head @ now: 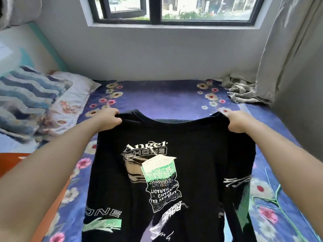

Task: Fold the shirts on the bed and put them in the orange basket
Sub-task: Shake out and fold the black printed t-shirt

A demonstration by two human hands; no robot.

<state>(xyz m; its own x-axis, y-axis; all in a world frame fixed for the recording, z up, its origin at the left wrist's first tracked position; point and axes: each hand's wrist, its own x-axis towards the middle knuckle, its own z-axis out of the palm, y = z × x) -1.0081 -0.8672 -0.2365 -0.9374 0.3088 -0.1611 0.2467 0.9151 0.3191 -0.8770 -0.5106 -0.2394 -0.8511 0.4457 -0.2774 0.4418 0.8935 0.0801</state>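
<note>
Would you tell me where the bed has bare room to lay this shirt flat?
Bare sheet lies beyond the shirt, between the pillow and the grey cloth. The left side is crowded by the pillow and striped blanket.

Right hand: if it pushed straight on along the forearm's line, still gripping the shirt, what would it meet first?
Probably the floral bedsheet. The right hand points up-left toward the wall under the window, with only bare sheet visible ahead. Depth is unclear; the crumpled grey cloth lies off to the right.
</note>
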